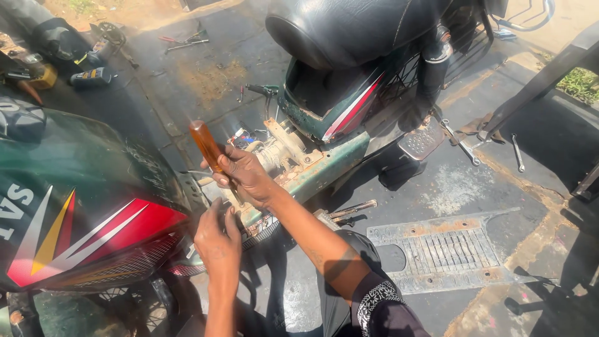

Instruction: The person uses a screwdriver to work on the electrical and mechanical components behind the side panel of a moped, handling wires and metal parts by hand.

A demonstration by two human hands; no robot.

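Right hand (246,175) closed around a screwdriver (209,150) with an amber handle, handle tilted up to the left, shaft pointing down and hidden behind the fingers. Left hand (217,240) pressed against the rusty green frame (324,168) of a stripped scooter, fingers curled; whether gripping anything, impossible to tell. Tip of the tool lost between both hands, contact point unseen. Exposed motor part and wires (274,150) just beyond the right hand. Black seat (349,28) raised above, its top cut off by the edge. Green body panel (87,206) with red and yellow stripes at left, partly out of view. Metal footboard plate (449,249) flat on the concrete floor, wrenches (518,153) nearby. Small bottle (90,77) lying far left, contents unreadable
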